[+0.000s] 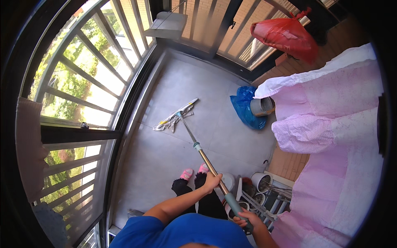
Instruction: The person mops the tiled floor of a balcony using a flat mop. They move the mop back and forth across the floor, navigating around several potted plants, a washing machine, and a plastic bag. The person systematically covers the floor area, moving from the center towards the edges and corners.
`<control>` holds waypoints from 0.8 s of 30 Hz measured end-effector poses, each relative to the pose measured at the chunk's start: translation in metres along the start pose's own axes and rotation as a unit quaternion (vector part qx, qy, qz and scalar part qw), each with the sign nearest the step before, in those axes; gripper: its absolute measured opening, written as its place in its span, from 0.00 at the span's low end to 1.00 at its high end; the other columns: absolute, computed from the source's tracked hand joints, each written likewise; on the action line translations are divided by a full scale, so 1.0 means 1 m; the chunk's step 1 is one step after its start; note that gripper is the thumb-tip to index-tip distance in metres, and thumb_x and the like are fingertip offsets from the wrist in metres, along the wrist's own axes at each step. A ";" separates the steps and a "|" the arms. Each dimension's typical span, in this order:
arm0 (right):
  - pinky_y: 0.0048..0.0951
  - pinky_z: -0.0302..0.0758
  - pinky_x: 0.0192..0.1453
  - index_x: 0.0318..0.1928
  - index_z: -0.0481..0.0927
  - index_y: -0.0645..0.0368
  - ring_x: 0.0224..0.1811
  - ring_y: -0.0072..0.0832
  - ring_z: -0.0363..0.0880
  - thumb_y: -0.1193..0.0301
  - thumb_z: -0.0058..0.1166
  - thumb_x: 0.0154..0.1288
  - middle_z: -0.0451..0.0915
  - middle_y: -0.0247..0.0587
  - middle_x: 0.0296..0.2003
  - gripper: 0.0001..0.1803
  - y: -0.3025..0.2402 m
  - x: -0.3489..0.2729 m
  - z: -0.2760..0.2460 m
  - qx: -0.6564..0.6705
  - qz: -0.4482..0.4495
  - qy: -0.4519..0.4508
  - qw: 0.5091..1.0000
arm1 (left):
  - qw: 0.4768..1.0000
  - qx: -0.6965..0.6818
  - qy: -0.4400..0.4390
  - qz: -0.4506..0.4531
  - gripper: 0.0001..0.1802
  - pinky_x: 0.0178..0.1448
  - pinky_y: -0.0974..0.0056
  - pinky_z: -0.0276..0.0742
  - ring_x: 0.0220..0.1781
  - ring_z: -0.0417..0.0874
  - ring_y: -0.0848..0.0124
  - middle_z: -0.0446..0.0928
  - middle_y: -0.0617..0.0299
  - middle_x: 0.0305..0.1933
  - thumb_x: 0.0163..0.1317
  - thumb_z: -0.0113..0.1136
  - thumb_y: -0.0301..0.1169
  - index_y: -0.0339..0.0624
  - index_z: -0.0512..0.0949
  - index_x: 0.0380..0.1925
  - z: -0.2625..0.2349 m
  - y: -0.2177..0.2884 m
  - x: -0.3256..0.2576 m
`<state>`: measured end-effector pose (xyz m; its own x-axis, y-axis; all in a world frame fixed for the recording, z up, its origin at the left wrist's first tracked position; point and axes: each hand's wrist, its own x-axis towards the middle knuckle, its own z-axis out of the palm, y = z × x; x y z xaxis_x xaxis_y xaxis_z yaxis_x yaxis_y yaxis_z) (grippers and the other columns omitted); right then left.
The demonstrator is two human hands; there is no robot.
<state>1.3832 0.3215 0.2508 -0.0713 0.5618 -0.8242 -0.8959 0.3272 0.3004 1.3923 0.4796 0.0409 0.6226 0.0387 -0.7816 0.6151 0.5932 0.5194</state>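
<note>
A flat mop (191, 133) with a metal pole reaches from my body out to the middle of the grey tiled floor (215, 124). Its wide head (177, 113) lies on the tiles, with a pale cloth pad showing crumpled along the edge. My left hand (213, 181) is closed around the golden metal part of the pole. Lower down, at the grey-green grip near the pole's end, my right hand (249, 218) is wrapped round the handle.
Barred windows (82, 82) line the left. A blue plastic bag (245, 108) and grey bucket (262, 106) stand right of the mop. Pink-white curtains (318, 136) hang at right, near a red bag (285, 35). Several flowerpots (261, 182) crowd beside my legs.
</note>
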 end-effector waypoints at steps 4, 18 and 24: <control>0.12 0.56 0.17 0.52 0.56 0.50 0.19 0.18 0.56 0.77 0.40 0.58 0.62 0.41 0.23 0.21 -0.042 -0.020 0.046 -0.120 0.008 -0.030 0.992 | 0.999 -0.016 -0.019 0.034 0.10 0.16 0.66 0.70 0.15 0.72 0.70 0.67 0.60 0.15 0.48 0.48 0.29 0.34 0.64 0.16 0.013 0.041 0.012; 0.14 0.61 0.17 0.46 0.57 0.58 0.19 0.19 0.61 0.76 0.41 0.57 0.64 0.40 0.24 0.16 -0.238 0.099 0.237 -0.346 0.074 -0.013 0.935 | 0.968 -0.211 0.070 0.113 0.11 0.25 0.58 0.73 0.20 0.73 0.63 0.67 0.55 0.18 0.51 0.48 0.31 0.32 0.64 0.21 -0.024 0.227 0.173; 0.15 0.61 0.18 0.52 0.54 0.58 0.19 0.20 0.61 0.76 0.42 0.56 0.64 0.41 0.24 0.22 -0.270 0.098 0.269 -0.418 0.094 -0.040 0.903 | 0.959 -0.235 0.099 0.126 0.11 0.25 0.58 0.73 0.20 0.73 0.63 0.67 0.56 0.18 0.51 0.48 0.31 0.32 0.64 0.22 -0.014 0.252 0.183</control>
<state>1.7364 0.4926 0.2175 -0.2547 0.6117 -0.7490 -0.8913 -0.4489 -0.0635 1.6545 0.6471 0.0236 0.5910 0.3524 -0.7256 0.1429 0.8396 0.5241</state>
